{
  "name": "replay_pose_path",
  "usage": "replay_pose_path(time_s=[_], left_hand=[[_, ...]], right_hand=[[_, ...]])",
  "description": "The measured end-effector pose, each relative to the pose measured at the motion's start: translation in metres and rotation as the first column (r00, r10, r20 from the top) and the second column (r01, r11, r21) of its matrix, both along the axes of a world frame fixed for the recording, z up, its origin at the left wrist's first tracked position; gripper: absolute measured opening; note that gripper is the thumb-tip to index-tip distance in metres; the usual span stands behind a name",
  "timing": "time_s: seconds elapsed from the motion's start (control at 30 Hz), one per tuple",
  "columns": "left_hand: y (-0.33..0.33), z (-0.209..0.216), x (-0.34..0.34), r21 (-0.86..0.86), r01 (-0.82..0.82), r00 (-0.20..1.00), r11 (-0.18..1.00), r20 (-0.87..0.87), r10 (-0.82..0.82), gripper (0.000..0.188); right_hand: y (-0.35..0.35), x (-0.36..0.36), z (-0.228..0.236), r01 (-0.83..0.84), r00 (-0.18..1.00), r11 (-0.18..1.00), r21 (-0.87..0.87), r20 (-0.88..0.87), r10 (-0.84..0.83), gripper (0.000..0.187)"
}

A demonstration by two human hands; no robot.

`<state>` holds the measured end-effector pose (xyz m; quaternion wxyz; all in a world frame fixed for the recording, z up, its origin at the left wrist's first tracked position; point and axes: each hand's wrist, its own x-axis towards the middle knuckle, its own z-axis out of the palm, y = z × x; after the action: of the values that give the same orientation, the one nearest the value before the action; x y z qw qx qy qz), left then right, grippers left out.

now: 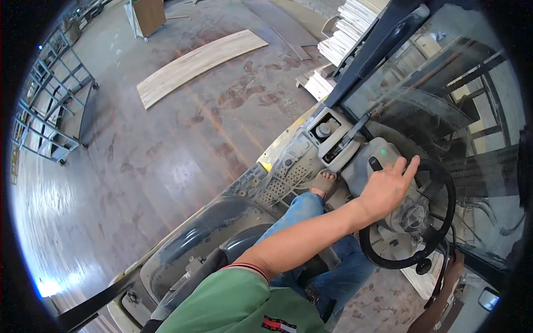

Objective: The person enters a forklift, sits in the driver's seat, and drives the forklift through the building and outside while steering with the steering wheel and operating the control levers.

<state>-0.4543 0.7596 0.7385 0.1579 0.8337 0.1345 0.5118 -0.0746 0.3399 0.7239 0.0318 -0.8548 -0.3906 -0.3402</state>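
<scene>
My left hand (pixel 386 190) lies over the upper left rim of a black steering wheel (pixel 452 194). Its thumb and forefinger extend at the top, and the other fingers bend down out of sight at the rim. Just beyond the knuckles, a black lever knob (pixel 375 164) sticks up by the grey steering column cover (pixel 383 150), where a small green light shows. My right hand (pixel 454 268) is at the lower right, in shade beside a black bar or strap (pixel 441 277); its fingers are mostly hidden. A round spinner knob (pixel 423 266) sits low on the wheel.
I sit in a vehicle cab with a dusty windshield (pixel 427 111); mast rails stand beyond it. My sandalled foot (pixel 323 182) is by the perforated step (pixel 283 188). Outside are a long board (pixel 202 64) on the floor, a blue rack cart (pixel 53 105), stacked planks (pixel 350 33) and a brown cabinet (pixel 149 16).
</scene>
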Motion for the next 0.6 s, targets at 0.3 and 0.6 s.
replay_pose_path(time_s=[0.3,0.6], left_hand=[[-0.003,0.002,0.003,0.016,0.012,1.000,1.000,0.003,-0.012,0.079],[-0.002,0.003,0.001,-0.012,0.004,1.000,1.000,-0.031,-0.004,0.078]], right_hand=[[-0.004,0.005,0.018,0.007,0.999,1.000,-0.027,-0.050,-0.008,0.039],[0.005,0.005,0.019,-0.004,0.998,1.000,0.010,-0.064,0.004,0.038]])
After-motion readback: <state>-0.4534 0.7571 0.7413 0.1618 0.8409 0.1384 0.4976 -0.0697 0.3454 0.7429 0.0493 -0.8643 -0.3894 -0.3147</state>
